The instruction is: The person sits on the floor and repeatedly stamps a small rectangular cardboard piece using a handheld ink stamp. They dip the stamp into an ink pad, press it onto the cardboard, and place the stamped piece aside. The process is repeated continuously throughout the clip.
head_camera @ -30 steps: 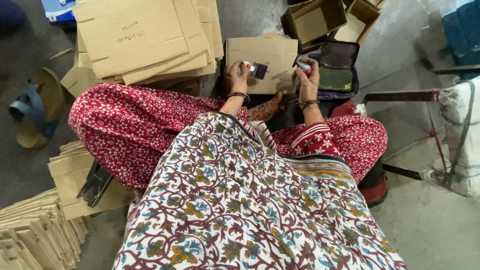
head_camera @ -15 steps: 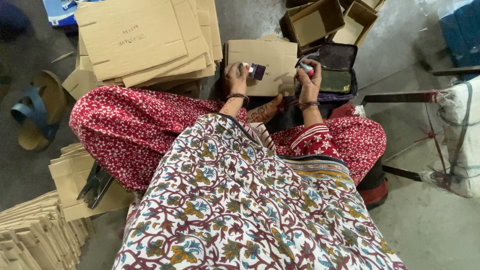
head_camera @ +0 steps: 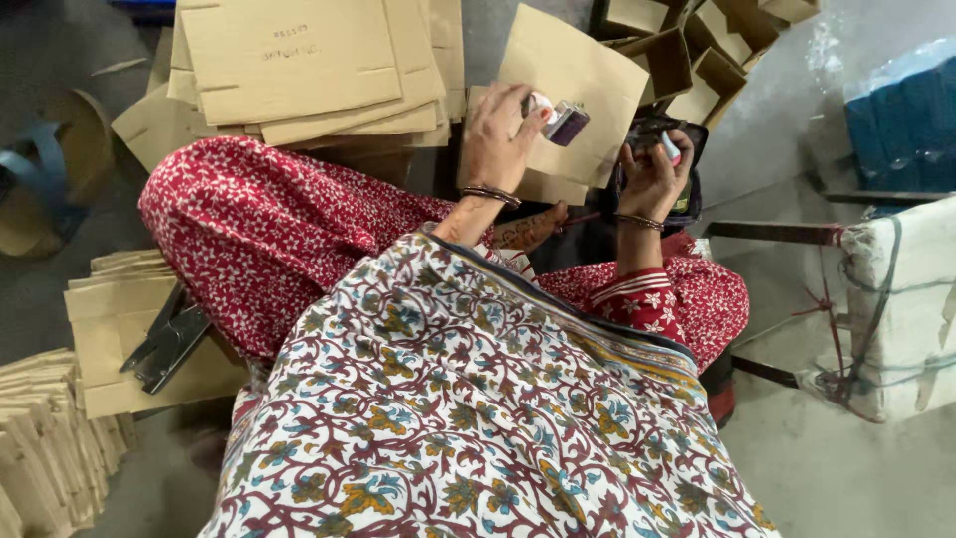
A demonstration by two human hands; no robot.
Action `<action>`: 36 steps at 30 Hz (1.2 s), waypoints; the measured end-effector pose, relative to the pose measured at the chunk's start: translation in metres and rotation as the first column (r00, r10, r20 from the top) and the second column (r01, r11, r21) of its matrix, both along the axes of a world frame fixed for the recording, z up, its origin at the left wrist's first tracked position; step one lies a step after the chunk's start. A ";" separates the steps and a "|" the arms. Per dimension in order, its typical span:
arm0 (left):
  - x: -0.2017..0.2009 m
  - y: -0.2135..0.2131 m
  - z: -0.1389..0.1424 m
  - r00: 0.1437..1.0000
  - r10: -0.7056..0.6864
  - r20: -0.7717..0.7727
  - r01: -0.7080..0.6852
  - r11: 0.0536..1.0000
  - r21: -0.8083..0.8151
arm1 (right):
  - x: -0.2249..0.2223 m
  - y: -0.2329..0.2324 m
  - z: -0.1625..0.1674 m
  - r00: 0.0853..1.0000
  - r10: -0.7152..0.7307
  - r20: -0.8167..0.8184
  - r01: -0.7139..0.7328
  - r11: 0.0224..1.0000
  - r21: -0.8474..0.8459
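Note:
My left hand [head_camera: 496,139] is closed on a small dark rectangular stamp [head_camera: 564,122] with a white knob, held just above a flat brown cardboard sheet [head_camera: 588,70] that lies tilted in front of my knees. To its right, my right hand [head_camera: 649,181] pinches a small white and pink object [head_camera: 670,147] over a black tray-like case [head_camera: 687,194]. The hand hides most of the case. Both wrists wear thin bangles. My lap is covered by red patterned cloth and a floral shawl.
A pile of flat cardboard blanks [head_camera: 299,60] lies at the upper left and several open small boxes [head_camera: 677,50] at the upper right. A black metal tool [head_camera: 164,344] rests on cardboard sheets at the left. A white tied bundle [head_camera: 896,299] stands at the right.
The cardboard sheet under the stamp has turned and now lies at an angle. Both hands stay in nearly the same place, still holding their objects.

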State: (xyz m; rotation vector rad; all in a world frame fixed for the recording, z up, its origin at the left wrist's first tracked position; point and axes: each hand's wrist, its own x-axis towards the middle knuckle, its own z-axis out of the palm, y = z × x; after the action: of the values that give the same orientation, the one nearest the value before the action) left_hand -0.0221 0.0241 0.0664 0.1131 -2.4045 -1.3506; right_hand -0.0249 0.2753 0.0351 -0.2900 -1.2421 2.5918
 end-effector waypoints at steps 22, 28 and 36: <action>0.040 -0.132 0.022 0.999 -0.033 0.013 0.029 0.965 0.260 | -0.025 -0.082 -0.001 0.956 0.166 0.240 -0.273 0.211 0.939; 0.042 -0.052 0.001 0.994 -0.109 0.010 0.108 0.994 0.030 | -0.006 -0.088 -0.056 0.913 0.174 0.370 -0.301 -0.327 0.896; 0.053 -0.034 -0.034 0.991 -0.096 0.095 0.092 0.995 0.042 | 0.008 -0.114 -0.083 0.846 0.107 0.523 -0.477 -0.289 0.830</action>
State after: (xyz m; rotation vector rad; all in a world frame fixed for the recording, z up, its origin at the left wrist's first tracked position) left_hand 0.0313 -0.0100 0.0323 0.0779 -2.4937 -1.4642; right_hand -0.0172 0.1617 -0.0475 0.1257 -3.3091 0.7303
